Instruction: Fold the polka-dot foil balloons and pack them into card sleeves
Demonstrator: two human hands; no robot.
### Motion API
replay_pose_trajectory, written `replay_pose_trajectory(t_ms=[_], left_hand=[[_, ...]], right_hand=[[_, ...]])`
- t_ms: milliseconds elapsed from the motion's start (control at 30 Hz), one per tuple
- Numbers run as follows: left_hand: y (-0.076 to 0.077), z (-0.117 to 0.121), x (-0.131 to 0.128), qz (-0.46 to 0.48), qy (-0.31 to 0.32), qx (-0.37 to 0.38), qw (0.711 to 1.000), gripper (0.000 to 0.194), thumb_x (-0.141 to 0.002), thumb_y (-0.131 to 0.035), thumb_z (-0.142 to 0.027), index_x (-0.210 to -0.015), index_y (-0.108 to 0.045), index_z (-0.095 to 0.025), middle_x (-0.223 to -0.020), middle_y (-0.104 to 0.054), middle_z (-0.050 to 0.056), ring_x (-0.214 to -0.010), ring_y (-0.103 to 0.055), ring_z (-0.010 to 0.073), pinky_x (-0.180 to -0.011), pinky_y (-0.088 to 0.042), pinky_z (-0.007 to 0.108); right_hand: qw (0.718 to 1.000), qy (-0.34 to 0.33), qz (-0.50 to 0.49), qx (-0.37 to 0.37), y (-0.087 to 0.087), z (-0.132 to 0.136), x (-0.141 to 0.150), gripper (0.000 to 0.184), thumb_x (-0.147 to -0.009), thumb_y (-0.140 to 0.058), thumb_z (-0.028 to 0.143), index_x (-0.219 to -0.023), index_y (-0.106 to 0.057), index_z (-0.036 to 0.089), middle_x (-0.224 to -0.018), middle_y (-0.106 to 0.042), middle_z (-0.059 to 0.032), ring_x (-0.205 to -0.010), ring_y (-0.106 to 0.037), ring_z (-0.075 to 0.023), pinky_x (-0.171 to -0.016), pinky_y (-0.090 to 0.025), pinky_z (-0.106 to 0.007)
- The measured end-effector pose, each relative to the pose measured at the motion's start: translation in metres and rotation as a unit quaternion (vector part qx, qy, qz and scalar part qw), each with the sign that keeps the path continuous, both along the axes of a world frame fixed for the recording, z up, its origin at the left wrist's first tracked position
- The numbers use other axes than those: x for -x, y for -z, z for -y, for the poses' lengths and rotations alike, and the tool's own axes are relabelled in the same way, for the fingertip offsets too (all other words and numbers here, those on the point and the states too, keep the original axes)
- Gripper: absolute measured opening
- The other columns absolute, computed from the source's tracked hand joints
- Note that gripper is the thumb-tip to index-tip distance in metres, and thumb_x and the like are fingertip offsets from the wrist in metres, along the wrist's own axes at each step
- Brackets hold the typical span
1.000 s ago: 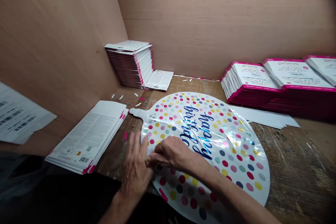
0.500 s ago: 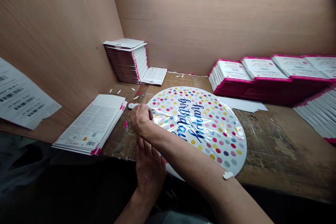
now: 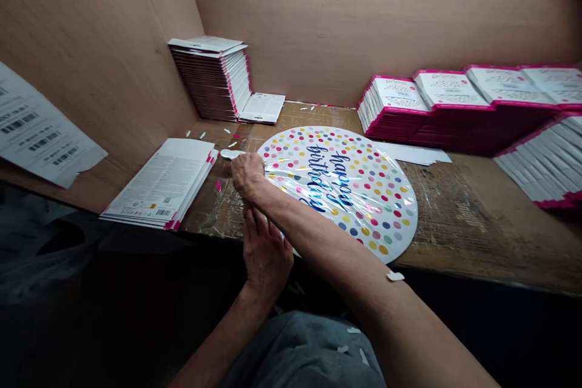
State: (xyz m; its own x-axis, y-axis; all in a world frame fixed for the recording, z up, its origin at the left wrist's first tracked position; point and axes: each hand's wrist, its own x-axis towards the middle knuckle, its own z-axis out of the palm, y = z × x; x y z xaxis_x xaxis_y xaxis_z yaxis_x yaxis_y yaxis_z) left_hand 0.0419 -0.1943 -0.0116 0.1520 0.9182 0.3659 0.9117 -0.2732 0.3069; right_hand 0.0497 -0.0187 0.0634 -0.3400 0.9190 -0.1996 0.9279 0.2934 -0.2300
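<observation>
Right hand (image 3: 248, 172) moved to neck (image 3: 227, 154), one balloon (image 3: 373, 191)

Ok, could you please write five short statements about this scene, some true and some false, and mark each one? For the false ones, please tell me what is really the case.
1. The right hand is at the narrow end of the dotted balloon. True.
2. The lettering on the balloon is red. False: the lettering is blue.
3. The left hand is nearer to the person's body than the right hand. True.
4. The tall stack of packets stands on the right side of the picture. False: it stands on the left side, towards the back.
5. A small white scrap is on the right forearm. True.
</observation>
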Motion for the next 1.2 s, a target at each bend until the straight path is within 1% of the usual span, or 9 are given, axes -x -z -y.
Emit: replay_pose_trajectory(t_ms=[200,333,467,567,833,933,1000,1100,1200], left_hand=[[-0.012,-0.007,0.019,0.066,0.006,-0.016,0.998,0.035,-0.096,-0.044,-0.032,-0.119,-0.063,-0.014,-0.142,-0.054,0.019,-0.121,-0.060,0.0303,-0.098,-0.050,0.043],[-0.027,-0.056,0.029,0.133,-0.008,-0.073,0.988,0.034,-0.095,-0.038,-0.026,-0.106,-0.068,-0.013,-0.120,-0.069,0.014,-0.116,-0.061,0.0248,-0.102,-0.046,0.038],[-0.041,-0.121,0.027,0.082,-0.004,0.066,0.994,0.035,-0.093,-0.035,-0.021,-0.101,-0.068,-0.013,-0.100,-0.072,0.013,-0.101,-0.065,0.0231,-0.092,-0.049,0.035],[-0.043,-0.138,0.025,0.044,0.021,0.104,0.993,0.036,-0.096,-0.032,-0.026,-0.092,-0.066,-0.015,-0.093,-0.070,0.012,-0.093,-0.065,0.0225,-0.087,-0.048,0.034],[-0.046,-0.065,-0.020,-0.088,0.151,0.048,0.983,0.026,-0.087,-0.057,-0.040,-0.096,-0.060,-0.016,-0.100,-0.064,0.013,-0.097,-0.058,0.0280,-0.086,-0.048,0.042],[-0.041,-0.039,-0.053,-0.073,0.188,0.044,0.978,0.028,-0.085,-0.059,-0.041,-0.096,-0.060,-0.016,-0.101,-0.063,0.013,-0.098,-0.058,0.0289,-0.085,-0.049,0.043],[-0.034,-0.028,-0.067,-0.067,0.181,0.027,0.981,0.027,-0.084,-0.061,-0.039,-0.097,-0.060,-0.015,-0.105,-0.063,0.014,-0.100,-0.058,0.0297,-0.085,-0.050,0.042],[-0.027,-0.018,-0.070,-0.058,0.128,-0.003,0.990,0.037,-0.083,-0.062,-0.045,-0.103,-0.059,-0.013,-0.105,-0.064,0.015,-0.099,-0.060,0.0309,-0.084,-0.050,0.042],[-0.033,-0.006,-0.063,-0.074,0.037,0.037,0.996,0.041,-0.086,-0.056,-0.054,-0.094,-0.059,-0.014,-0.089,-0.064,0.012,-0.083,-0.064,0.0284,-0.072,-0.050,0.038]], right_hand=[[0.986,0.120,-0.080,-0.080,0.004,0.004,-0.055,0.026,-0.091,-0.058,0.031,-0.104,-0.071,0.013,-0.109,-0.071,-0.0178,-0.109,-0.064,-0.0274,-0.088,-0.051,-0.034],[0.971,0.163,-0.171,-0.036,0.015,0.002,-0.077,0.028,-0.092,-0.054,0.034,-0.084,-0.073,0.014,-0.090,-0.074,-0.0111,-0.090,-0.068,-0.0210,-0.075,-0.049,-0.025],[0.952,0.188,-0.242,-0.015,0.023,0.000,-0.089,0.017,-0.082,-0.058,0.023,-0.073,-0.070,0.015,-0.071,-0.070,-0.0042,-0.074,-0.065,-0.0156,-0.062,-0.044,-0.019],[0.928,0.227,-0.295,-0.029,0.024,0.005,-0.115,0.024,-0.085,-0.050,0.026,-0.074,-0.067,0.014,-0.068,-0.067,-0.0029,-0.067,-0.062,-0.0133,-0.057,-0.042,-0.017],[0.889,0.339,-0.305,-0.035,0.021,0.051,-0.255,0.032,-0.090,-0.045,0.037,-0.077,-0.062,0.013,-0.060,-0.061,-0.0038,-0.049,-0.054,-0.0131,-0.048,-0.045,-0.022],[0.887,0.385,-0.247,-0.055,0.019,0.068,-0.293,0.028,-0.086,-0.055,0.037,-0.079,-0.064,0.012,-0.070,-0.065,-0.0102,-0.064,-0.063,-0.0214,-0.059,-0.050,-0.030],[0.885,0.408,-0.192,-0.117,0.019,0.078,-0.305,0.028,-0.084,-0.060,0.035,-0.096,-0.066,0.010,-0.095,-0.068,-0.0180,-0.089,-0.065,-0.0291,-0.075,-0.051,-0.037],[0.915,0.305,-0.065,-0.256,0.026,0.087,-0.305,0.042,-0.091,-0.057,0.035,-0.125,-0.057,0.011,-0.134,-0.053,-0.0222,-0.123,-0.050,-0.0328,-0.099,-0.041,-0.043],[0.960,0.129,0.025,-0.245,0.038,0.088,-0.303,0.036,-0.097,-0.049,0.037,-0.125,-0.059,0.016,-0.139,-0.052,-0.0159,-0.126,-0.047,-0.0298,-0.105,-0.036,-0.041]])
